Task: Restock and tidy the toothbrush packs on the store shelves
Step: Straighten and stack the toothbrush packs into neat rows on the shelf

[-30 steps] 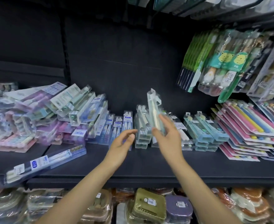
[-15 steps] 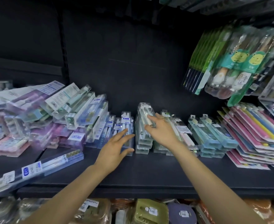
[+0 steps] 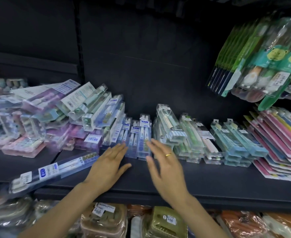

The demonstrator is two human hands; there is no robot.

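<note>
Clear toothbrush packs lie in rows on the dark shelf (image 3: 192, 179). A small stack of blue-labelled packs (image 3: 142, 134) sits in the middle. My left hand (image 3: 109, 166) is flat and open just left of that stack's front end, fingertips near it. My right hand (image 3: 165, 160), with a gold ring, is open with fingers spread just right of the same stack, holding nothing. The clear pack with pale brushes (image 3: 168, 122) rests on top of the stack to the right. One long blue pack (image 3: 55, 170) lies askew at the shelf's front left.
A jumbled heap of pastel packs (image 3: 43, 117) fills the left. Light-blue packs (image 3: 235, 141) and pink and yellow carded packs (image 3: 282, 140) lie at the right. Green carded packs (image 3: 261, 62) hang above right. Wrapped goods (image 3: 167, 222) fill the shelf below.
My right hand set the pale-brush pack on the right stack, let go and drew back to the left. My left hand moved forward toward the blue-labelled stack.
</note>
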